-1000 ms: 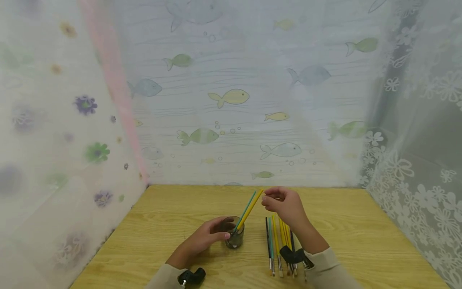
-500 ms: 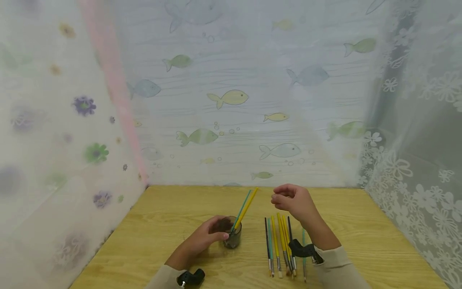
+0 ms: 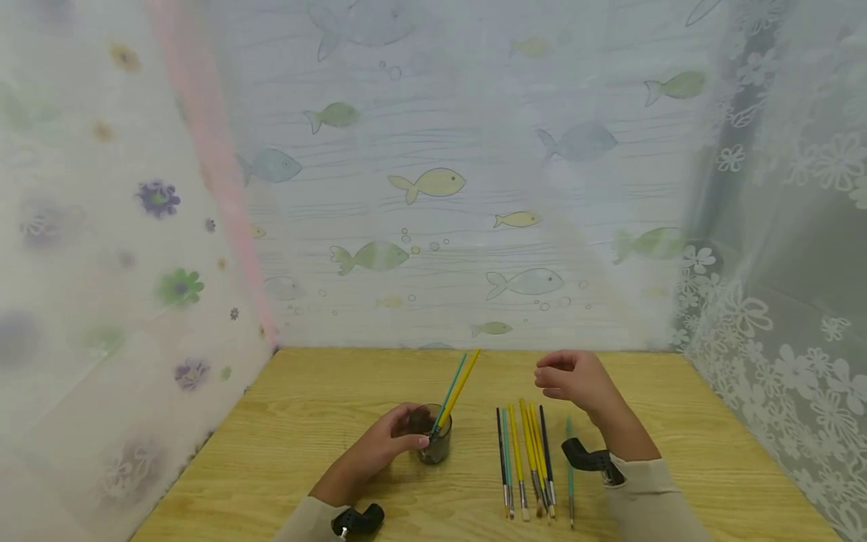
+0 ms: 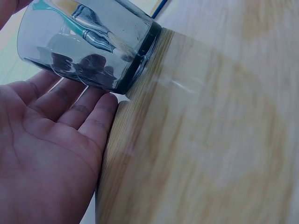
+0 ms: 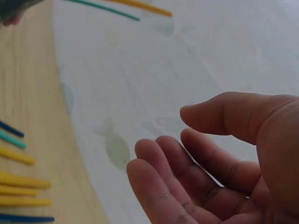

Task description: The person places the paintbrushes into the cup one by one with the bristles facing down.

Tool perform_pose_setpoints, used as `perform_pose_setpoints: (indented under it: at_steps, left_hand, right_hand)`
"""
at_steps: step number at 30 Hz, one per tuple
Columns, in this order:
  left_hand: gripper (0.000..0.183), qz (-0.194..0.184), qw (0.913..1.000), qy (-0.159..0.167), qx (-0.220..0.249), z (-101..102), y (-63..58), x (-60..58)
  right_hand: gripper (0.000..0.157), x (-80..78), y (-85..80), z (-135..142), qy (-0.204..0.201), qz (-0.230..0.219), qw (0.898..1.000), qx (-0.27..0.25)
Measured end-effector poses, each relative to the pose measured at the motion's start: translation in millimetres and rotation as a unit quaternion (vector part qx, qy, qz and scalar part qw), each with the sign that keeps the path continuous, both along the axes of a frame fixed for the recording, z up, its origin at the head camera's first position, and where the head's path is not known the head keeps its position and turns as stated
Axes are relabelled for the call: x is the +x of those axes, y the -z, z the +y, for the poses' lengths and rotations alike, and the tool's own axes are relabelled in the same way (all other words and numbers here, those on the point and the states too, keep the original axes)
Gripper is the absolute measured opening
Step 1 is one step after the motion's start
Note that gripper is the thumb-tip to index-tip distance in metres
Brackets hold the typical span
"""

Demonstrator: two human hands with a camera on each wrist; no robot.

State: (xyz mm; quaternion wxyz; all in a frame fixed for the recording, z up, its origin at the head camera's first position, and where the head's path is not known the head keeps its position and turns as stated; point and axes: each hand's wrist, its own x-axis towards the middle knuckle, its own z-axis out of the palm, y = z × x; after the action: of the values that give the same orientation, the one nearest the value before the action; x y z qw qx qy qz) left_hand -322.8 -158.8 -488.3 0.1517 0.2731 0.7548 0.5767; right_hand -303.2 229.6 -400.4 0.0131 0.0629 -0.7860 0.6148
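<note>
My left hand holds a dark-tinted glass standing on the table, thumb on the near side and fingers behind it. In the left wrist view the fingers lie along the side of the glass. Leaning to the right inside it are a teal paintbrush and a yellow paintbrush, bristles down. My right hand is raised over the table's far right part, its fingers loosely bent and nothing between them. The right wrist view shows a gap between thumb and fingertips.
Several black, teal and yellow paintbrushes lie side by side right of the glass, bristles toward me. One teal paintbrush lies apart, farther right. Fish-printed curtain hangs behind the wooden table, with curtains at both sides.
My right hand has moved right, away from the tops of the paintbrushes in the glass. The glass in my left hand has shifted slightly left. The separate teal paintbrush has come into fuller view.
</note>
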Motion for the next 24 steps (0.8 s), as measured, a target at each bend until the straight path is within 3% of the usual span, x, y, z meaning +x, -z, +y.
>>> perform_pose_setpoints:
  at_steps: [18,24]
  left_hand:
    - [0.053,-0.004,1.0,0.005,0.006,0.6,-1.8,0.0]
    - [0.052,-0.009,1.0,0.002,0.001,-0.8,-1.3,-0.5]
  right_hand:
    - [0.052,-8.5,25.1,44.6,0.017,-0.075,0.996,0.045]
    - [0.043,-6.9,35.8,56.9,0.021,-0.105,0.988,0.114]
